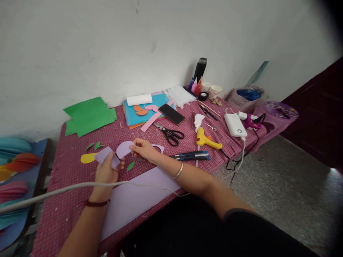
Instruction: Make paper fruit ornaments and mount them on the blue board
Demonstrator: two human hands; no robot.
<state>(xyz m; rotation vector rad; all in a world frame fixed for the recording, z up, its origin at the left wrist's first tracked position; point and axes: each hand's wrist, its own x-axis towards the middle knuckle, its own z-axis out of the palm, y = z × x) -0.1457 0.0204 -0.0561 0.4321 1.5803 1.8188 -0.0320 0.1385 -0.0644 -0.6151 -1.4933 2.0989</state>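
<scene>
My left hand [108, 169] is closed on a folded piece of lilac paper [103, 155], thumb on top. Pinched by its right end in my right hand [142, 148] is a rounded lilac paper cutout [124, 148], close beside the folded piece. A yellow paper shape [88, 158] lies just left of my left hand, with small green paper leaves [98, 145] above it. Another green leaf [130, 166] rests below the cutout. Under my forearms spreads a large lilac sheet [134, 203]. A curved lilac offcut [160, 147] shows behind my right wrist.
Black-handled scissors [173, 135], a phone [171, 113], a yellow glue gun [207, 139] and blue-black cutters [191, 155] lie to the right. Green sheets [89, 116] sit at the back left. A white cable [80, 185] crosses over my left forearm. A white power bank [235, 125] stands far right.
</scene>
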